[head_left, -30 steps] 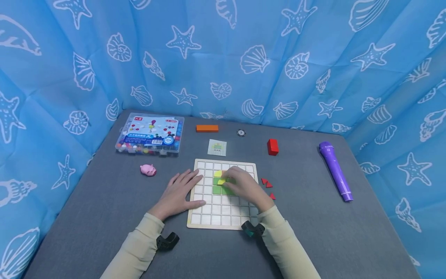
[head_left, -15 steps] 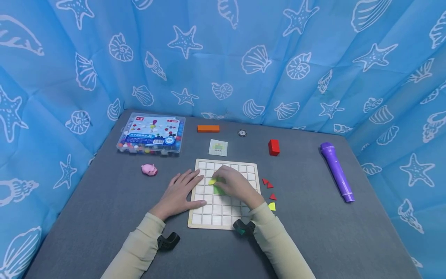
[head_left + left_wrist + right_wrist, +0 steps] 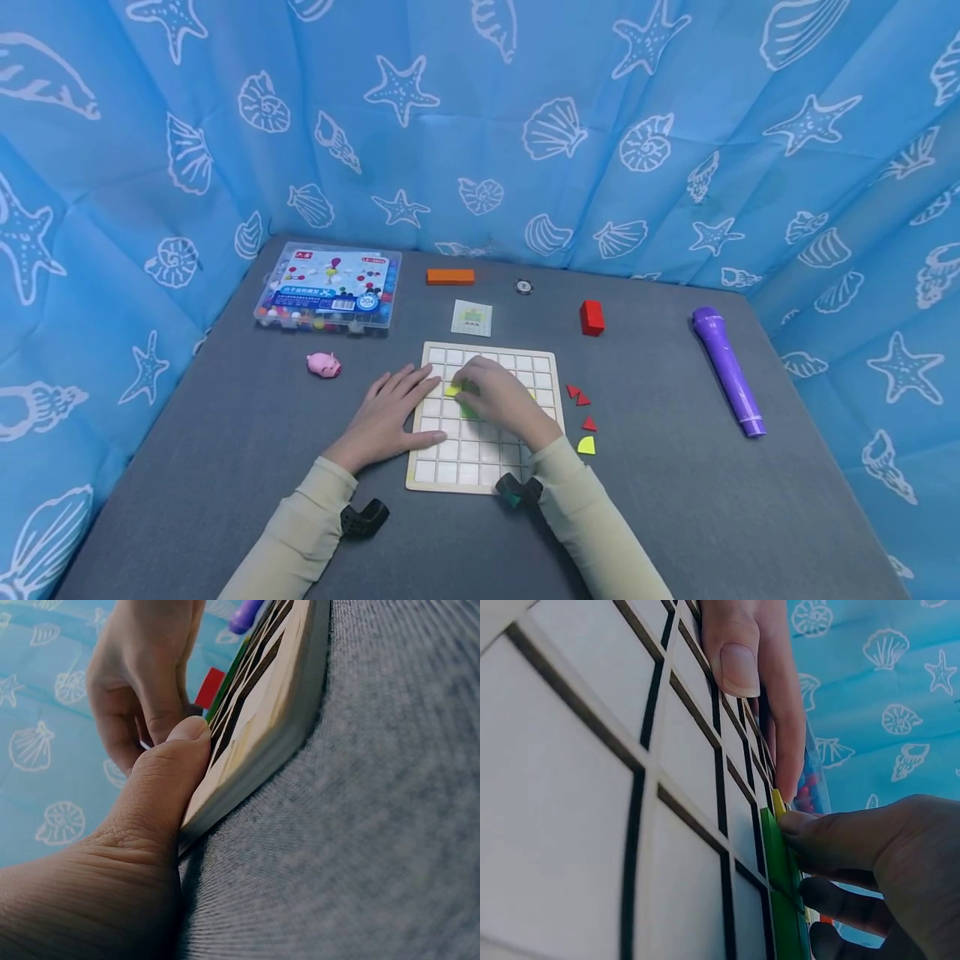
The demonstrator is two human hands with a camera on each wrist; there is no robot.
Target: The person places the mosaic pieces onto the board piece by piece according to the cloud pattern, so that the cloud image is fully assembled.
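A white gridded board (image 3: pixel 447 473) with a wooden rim lies on the table. My left hand (image 3: pixel 385 419) rests on its left edge with fingers spread, the thumb (image 3: pixel 169 761) pressing the rim in the left wrist view. Over the upper middle of the grid, my right hand (image 3: pixel 501 397) pinches a small yellow tile (image 3: pixel 452 390) between thumb and finger. Green tiles (image 3: pixel 778 851) sit on the grid beside that yellow tile (image 3: pixel 778 801), partly hidden under my right hand. Another bit of yellow (image 3: pixel 532 392) shows just right of the hand.
Right of the board lie red triangles (image 3: pixel 583 400) and a rounded yellow tile (image 3: pixel 587 446). Behind it are a pattern card (image 3: pixel 472 318), an orange block (image 3: pixel 451 277), a chip (image 3: pixel 523 287) and a red block (image 3: pixel 592 317). A pink pig (image 3: pixel 324 365), plastic case (image 3: pixel 330 287) and purple microphone (image 3: pixel 727 371) stand farther out.
My right hand has shifted left across the grid with the yellow tile. Its sleeve has uncovered the rounded yellow tile right of the board. My left hand stays put.
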